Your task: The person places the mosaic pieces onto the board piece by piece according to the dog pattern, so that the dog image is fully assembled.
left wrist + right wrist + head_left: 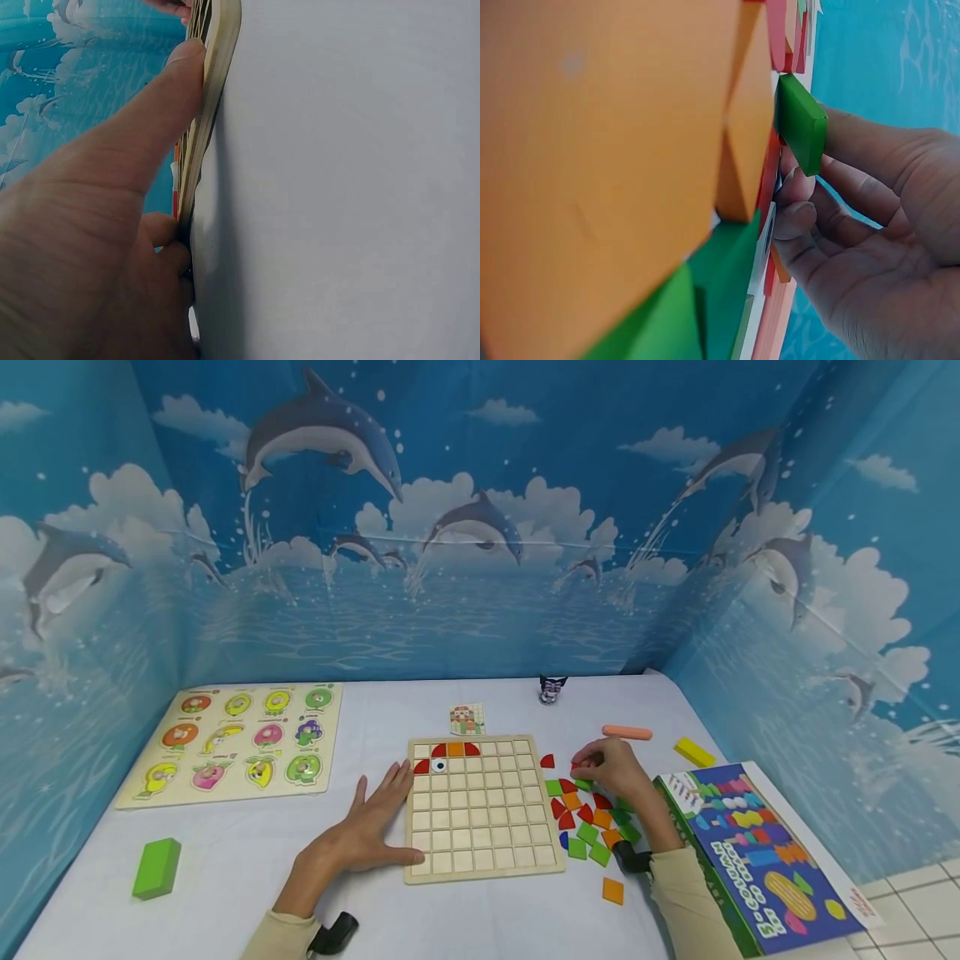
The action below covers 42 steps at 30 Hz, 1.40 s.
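Observation:
A wooden grid board (480,817) lies flat on the white table. In its upper left corner sit red quarter-round pieces, an orange square (455,749) and a white eye tile (439,765). My left hand (363,835) lies with fingers spread along the board's left side, its thumb (176,82) against the board's edge. Beyond the board's right side, my right hand (617,770) pinches a small red piece (576,766) above the scattered tiles; the fingers mostly hide it. In the right wrist view a green tile (802,124) stands out close by the fingers.
Loose red, orange and green tiles (587,833) spread right of the board. A pattern card (467,719) and a dark figurine (551,690) stand behind it. A fruit puzzle board (247,777) and green block (157,868) lie left; a colourful box (772,860), yellow block (695,752) and orange stick (627,732) lie right.

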Available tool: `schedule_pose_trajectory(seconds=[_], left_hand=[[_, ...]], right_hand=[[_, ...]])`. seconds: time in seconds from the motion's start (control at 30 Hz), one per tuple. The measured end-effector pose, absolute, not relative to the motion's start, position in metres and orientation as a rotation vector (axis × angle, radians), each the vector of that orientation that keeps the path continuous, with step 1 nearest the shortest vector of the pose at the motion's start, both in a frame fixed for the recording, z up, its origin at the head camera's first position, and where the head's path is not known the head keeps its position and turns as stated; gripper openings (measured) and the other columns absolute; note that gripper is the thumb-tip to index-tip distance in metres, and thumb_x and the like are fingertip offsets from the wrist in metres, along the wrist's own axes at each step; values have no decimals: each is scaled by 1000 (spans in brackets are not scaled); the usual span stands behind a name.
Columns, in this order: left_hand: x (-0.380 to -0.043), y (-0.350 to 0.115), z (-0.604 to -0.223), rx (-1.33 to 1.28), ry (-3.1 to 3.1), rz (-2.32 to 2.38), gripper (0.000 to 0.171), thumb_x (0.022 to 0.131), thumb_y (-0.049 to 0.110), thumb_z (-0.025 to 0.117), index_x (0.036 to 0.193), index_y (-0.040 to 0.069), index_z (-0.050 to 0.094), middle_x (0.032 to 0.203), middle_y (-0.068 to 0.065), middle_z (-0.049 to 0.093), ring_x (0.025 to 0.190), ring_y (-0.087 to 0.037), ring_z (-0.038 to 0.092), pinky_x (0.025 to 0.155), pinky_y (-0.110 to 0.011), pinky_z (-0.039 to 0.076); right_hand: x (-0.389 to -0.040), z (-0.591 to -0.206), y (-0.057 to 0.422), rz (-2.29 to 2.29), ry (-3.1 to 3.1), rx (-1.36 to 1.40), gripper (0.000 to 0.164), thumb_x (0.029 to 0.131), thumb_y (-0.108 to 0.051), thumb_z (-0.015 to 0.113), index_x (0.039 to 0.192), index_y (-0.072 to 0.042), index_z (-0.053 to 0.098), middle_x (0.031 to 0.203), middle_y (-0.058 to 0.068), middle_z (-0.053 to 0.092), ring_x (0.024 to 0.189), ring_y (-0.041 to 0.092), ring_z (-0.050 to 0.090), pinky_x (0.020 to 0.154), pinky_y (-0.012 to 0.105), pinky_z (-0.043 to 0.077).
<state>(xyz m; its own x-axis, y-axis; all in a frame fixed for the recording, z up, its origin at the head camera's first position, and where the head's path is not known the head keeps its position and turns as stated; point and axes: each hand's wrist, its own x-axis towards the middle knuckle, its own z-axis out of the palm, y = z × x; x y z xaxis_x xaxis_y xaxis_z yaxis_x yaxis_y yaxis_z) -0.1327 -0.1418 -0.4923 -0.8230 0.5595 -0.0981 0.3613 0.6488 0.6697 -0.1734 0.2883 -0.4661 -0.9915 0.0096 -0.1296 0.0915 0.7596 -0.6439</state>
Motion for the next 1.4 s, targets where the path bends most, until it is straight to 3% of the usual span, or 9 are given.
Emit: schedule_pose_trajectory(seconds=[0.2,0.47,0.7,0.97,1.4], left_hand=[[-132,-143,-490,748,2572,938,129,82,47,94,172,3,12,181,-13,6,168,-34,-1,130,-65,-15],[-133,-142,-489,743,2559,948,130,83,50,93,173,4,12,181,-13,5,168,-32,-3,129,-65,-18],[-133,-144,-491,756,2567,974,130,82,49,94,172,3,12,181,-14,7,168,-34,-1,129,-66,-17],[-133,-146,-499,797,2570,1041,132,80,58,91,173,4,14,182,-13,8,168,-33,-1,128,-65,-20],[-133,-143,-489,768,2585,927,127,84,50,91,172,3,12,181,-13,7,168,-33,-1,129,-67,-15]], right_hand=[[-174,-466,288,-1032,2834,74,12,92,-5,85,101,-2,78,84,8,65,80,23,57,69,27,50],[-173,-457,282,-1146,2870,-127,7,93,-2,84,98,-1,81,86,7,76,77,22,66,70,25,59],[-179,-451,232,-1357,2769,-342,7,96,-5,81,100,0,83,89,8,81,77,23,75,69,26,62],[-195,-455,167,-1493,2601,-532,6,96,0,79,98,1,84,92,13,81,79,33,78,70,39,67],[-205,-466,123,-1420,2666,-436,5,94,-1,81,97,1,85,85,11,80,71,21,75,64,29,62]])
